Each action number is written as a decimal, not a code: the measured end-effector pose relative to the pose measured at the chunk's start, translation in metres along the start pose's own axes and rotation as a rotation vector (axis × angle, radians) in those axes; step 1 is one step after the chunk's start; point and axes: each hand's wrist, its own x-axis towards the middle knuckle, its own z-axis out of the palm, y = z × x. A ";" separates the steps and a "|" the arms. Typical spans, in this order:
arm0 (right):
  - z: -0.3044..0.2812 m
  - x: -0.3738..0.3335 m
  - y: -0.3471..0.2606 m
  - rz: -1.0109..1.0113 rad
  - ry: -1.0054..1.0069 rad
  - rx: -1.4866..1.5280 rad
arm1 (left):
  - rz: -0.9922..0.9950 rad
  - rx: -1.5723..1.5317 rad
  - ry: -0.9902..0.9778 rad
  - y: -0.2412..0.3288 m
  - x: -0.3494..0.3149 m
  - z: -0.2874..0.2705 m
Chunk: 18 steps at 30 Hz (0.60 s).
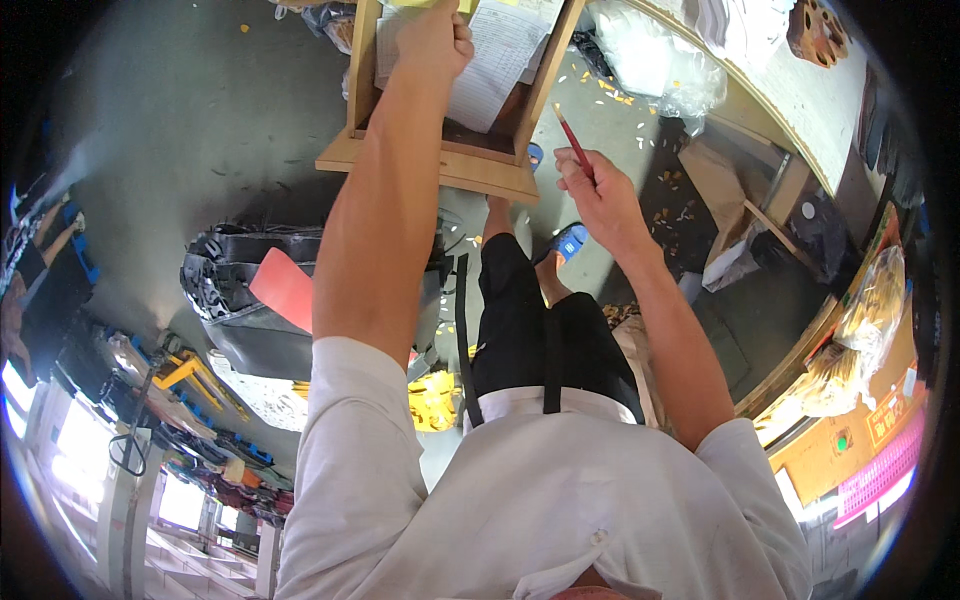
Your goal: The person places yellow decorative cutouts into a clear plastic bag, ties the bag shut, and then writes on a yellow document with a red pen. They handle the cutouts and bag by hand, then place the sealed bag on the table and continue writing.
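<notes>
An open wooden drawer [490, 178] juts toward me at the top of the view, with printed paper sheets [490, 80] lying in it. My left hand [432, 42] reaches over the drawer with its fingers curled closed above the papers, near a yellow piece at the upper edge. Whatever those fingers hold, if anything, is hidden. To the right of the drawer, my right hand [603, 198] grips a slim dark-red pencil [572, 138], its pale tip pointing up and away from me.
A pale worktop [800, 110] curves along the upper right, with clear plastic bags [650, 60] beside it. Cardboard pieces [715, 180] lie below. At left stands a black bag [260, 330] with a pink-red sheet [285, 288] on it. Yellow and white scraps litter the floor.
</notes>
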 end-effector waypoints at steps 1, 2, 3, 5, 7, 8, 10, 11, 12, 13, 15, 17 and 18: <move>0.000 -0.005 0.000 0.026 -0.013 0.011 | 0.030 0.077 0.013 0.002 0.011 0.001; 0.000 -0.010 0.001 0.030 -0.011 0.045 | 0.102 -0.012 -0.012 0.004 0.019 -0.001; -0.001 -0.015 0.003 0.062 -0.017 0.049 | 0.080 -0.218 -0.090 0.007 0.025 -0.001; -0.002 -0.023 0.007 0.124 -0.029 0.065 | -0.014 -0.597 -0.823 0.020 0.020 -0.021; -0.003 -0.028 0.012 0.158 -0.063 0.015 | -0.044 -0.502 -0.663 0.027 0.000 -0.027; -0.003 -0.031 0.015 0.172 -0.080 -0.010 | -0.056 -0.454 -0.584 0.027 -0.018 -0.033; -0.005 -0.036 0.019 0.134 -0.080 0.022 | 0.115 -0.136 -0.110 -0.004 -0.068 -0.031; -0.005 -0.038 0.021 0.112 -0.080 0.037 | 0.034 0.043 0.030 -0.013 -0.093 -0.037; -0.005 -0.038 0.022 0.115 -0.081 0.063 | 0.013 0.196 0.084 -0.023 -0.113 -0.041; -0.006 -0.039 0.023 0.124 -0.080 0.090 | -0.029 0.175 0.151 -0.033 -0.128 -0.043; -0.007 -0.040 0.024 0.126 -0.081 0.125 | -0.086 0.129 0.213 -0.042 -0.136 -0.046; -0.008 -0.040 0.024 0.118 -0.090 0.140 | -0.149 0.097 0.234 -0.046 -0.135 -0.052; -0.009 -0.040 0.024 0.109 -0.089 0.134 | -0.178 0.088 0.219 -0.044 -0.130 -0.055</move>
